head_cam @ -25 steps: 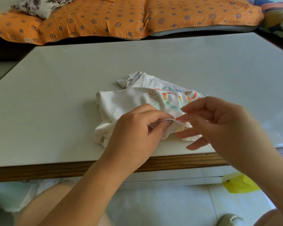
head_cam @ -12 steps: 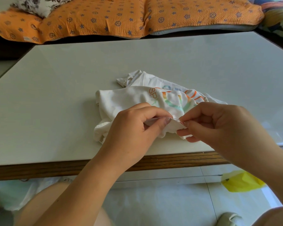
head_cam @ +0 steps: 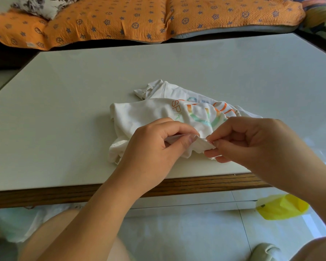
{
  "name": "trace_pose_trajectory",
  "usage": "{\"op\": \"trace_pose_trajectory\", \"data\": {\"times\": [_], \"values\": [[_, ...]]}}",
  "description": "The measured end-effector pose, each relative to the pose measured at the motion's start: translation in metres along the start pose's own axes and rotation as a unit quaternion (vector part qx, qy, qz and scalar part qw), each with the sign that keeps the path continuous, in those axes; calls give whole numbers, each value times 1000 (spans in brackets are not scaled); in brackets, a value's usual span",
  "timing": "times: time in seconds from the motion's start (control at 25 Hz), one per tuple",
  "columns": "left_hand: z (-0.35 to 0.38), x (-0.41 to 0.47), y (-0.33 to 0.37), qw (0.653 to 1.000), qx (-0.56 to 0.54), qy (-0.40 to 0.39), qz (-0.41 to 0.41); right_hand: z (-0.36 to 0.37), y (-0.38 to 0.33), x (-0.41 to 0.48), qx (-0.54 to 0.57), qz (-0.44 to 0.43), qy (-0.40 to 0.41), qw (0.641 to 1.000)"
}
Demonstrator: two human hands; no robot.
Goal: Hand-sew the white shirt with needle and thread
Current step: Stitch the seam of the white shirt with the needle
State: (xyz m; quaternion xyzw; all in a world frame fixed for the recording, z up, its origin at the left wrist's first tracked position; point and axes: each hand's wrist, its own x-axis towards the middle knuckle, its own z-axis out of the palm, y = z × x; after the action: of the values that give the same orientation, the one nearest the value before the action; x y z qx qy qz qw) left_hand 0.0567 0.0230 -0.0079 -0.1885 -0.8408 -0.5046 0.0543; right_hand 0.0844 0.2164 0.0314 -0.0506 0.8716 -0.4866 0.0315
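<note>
A crumpled white shirt (head_cam: pixel 154 113) with orange and green lettering lies on the pale table (head_cam: pixel 64 110), close to the front edge. My left hand (head_cam: pixel 158 147) pinches a raised fold of the shirt's near edge between thumb and forefinger. My right hand (head_cam: pixel 252 142) is just to the right, its thumb and forefinger pinched together at the fold. A thin needle (head_cam: pixel 203 138) pokes from the fold between the two hands. No thread can be made out.
The table has a wooden front edge (head_cam: pixel 196 185). Orange patterned cushions (head_cam: pixel 139 17) lie beyond the far edge. A yellow plastic bag (head_cam: pixel 282 206) sits on the tiled floor at the lower right. My knees show below the table.
My right hand's fingers have curled in from a loose spread to a tight pinch at the fold. The left hand keeps its grip on the fabric.
</note>
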Motion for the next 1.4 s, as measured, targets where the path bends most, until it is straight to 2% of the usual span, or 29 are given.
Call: {"op": "trace_pose_trajectory", "data": {"times": [0.12,0.24,0.4,0.64,0.88,1.2,1.4], "values": [[-1,0,1,1000,-20,-13,-18,0,0,0,-6,-4,-11,1000],[-3,1,3,992,-94,-45,-70,-1,0,1,2,-1,-26,1000],[-4,6,1,959,-222,-95,-150,-2,1,2,16,2,-55,998],[-5,8,3,911,-325,-129,-220,-1,3,3,74,6,-69,995],[-1,8,4,901,-336,-138,-239,4,3,3,103,6,-62,993],[1,9,4,895,-350,-101,-257,14,4,8,114,12,6,993],[8,8,3,900,-323,-90,-278,19,4,5,68,24,38,997]]}}
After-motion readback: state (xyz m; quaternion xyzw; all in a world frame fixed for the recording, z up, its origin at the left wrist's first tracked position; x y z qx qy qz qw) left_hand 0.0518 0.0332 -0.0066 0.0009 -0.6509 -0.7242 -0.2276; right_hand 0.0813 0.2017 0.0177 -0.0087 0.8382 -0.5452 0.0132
